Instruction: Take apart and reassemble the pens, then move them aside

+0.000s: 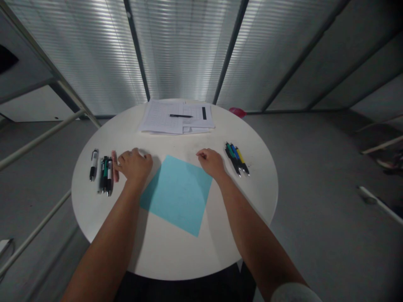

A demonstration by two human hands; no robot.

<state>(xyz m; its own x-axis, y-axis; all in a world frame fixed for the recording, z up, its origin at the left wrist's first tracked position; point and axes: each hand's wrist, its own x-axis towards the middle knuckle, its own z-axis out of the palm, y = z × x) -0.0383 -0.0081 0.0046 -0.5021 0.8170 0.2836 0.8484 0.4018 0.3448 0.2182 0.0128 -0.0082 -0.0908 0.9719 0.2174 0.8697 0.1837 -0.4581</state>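
Note:
A light-blue sheet of paper (pixel 179 195) lies turned at an angle on the round white table (pixel 170 262). My left hand (pixel 134 164) rests past its left corner, palm down, with thumb and fingers apart. Its outer fingers reach a slim pinkish stick (pixel 115 170), whose kind I cannot make out. Just left of that lie several pens (pixel 106 174) side by side, and a white-and-black pen (pixel 93 165) apart from them. At the sheet's upper right edge, my right hand (pixel 212 162) has its fingers curled together, nothing visible in them. Several coloured pens (pixel 236 158) lie to its right.
Printed papers (pixel 162 117) are stacked at the table's far edge, with a dark pen (pixel 181 115) on top. Behind stands a glass partition with blinds (pixel 182 50). Pale metal rails (pixel 40 140) run along the left. Something red (pixel 237 112) shows beyond the table's back right edge.

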